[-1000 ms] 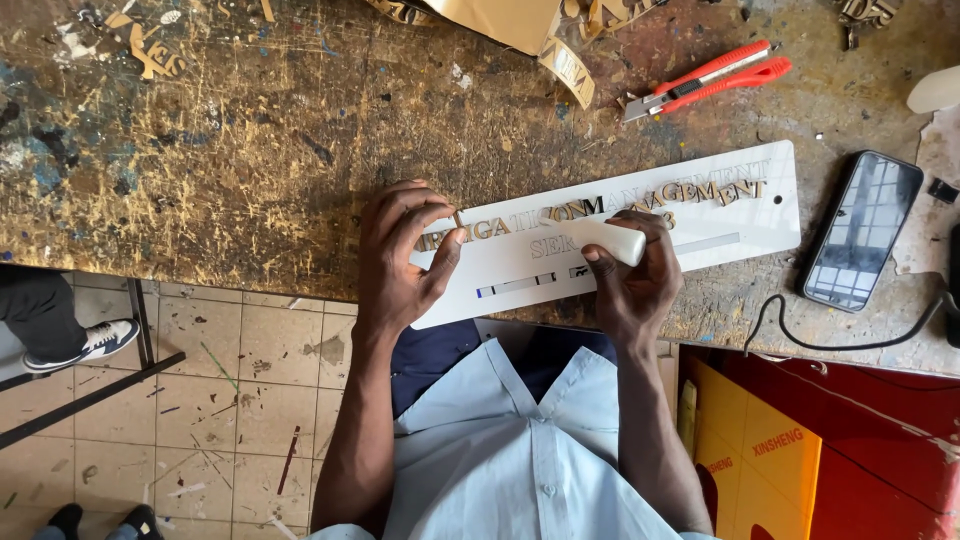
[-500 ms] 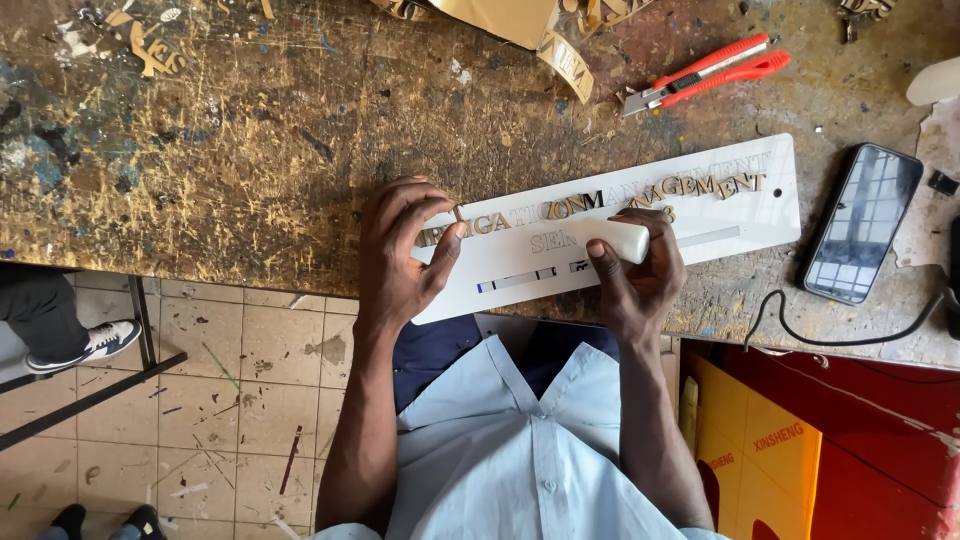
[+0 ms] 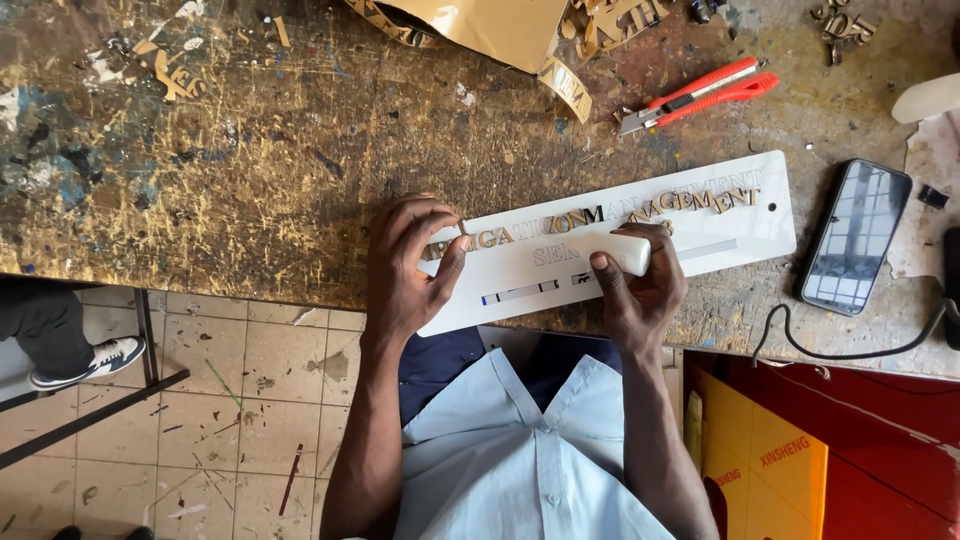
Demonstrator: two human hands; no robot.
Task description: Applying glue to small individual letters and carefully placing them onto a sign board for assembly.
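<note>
Across the paint-scarred table [image 3: 250, 170] lies a white sign [image 3: 740, 228], where the left hand [image 3: 408, 262] fingers pinch a small gold letter [image 3: 462, 230] and the right hand [image 3: 640, 290] fingers grip a white block [image 3: 622, 252].

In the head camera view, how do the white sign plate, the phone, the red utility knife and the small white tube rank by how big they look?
1. White sign plate, by far.
2. Phone.
3. Red utility knife: about as long as the phone but thinner.
4. Small white tube, partly hidden in the right hand.
</note>
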